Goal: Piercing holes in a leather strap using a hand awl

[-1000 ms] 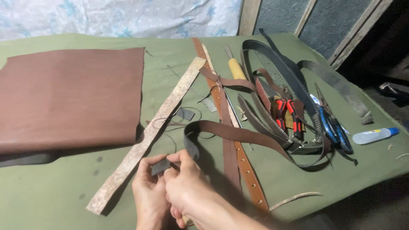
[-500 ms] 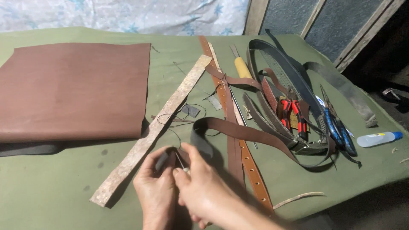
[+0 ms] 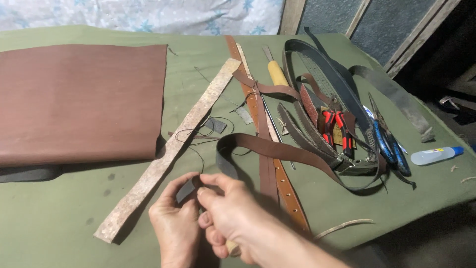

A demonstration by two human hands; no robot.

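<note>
Green table [image 3: 59, 218]: ruler [image 3: 168, 149], belts [image 3: 317, 99], pliers [image 3: 337, 129].

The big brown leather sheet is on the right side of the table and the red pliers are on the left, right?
Not quite. The head view shows them swapped: the leather sheet lies on the left of the table, and the red pliers are on the right, among the belts.
</note>
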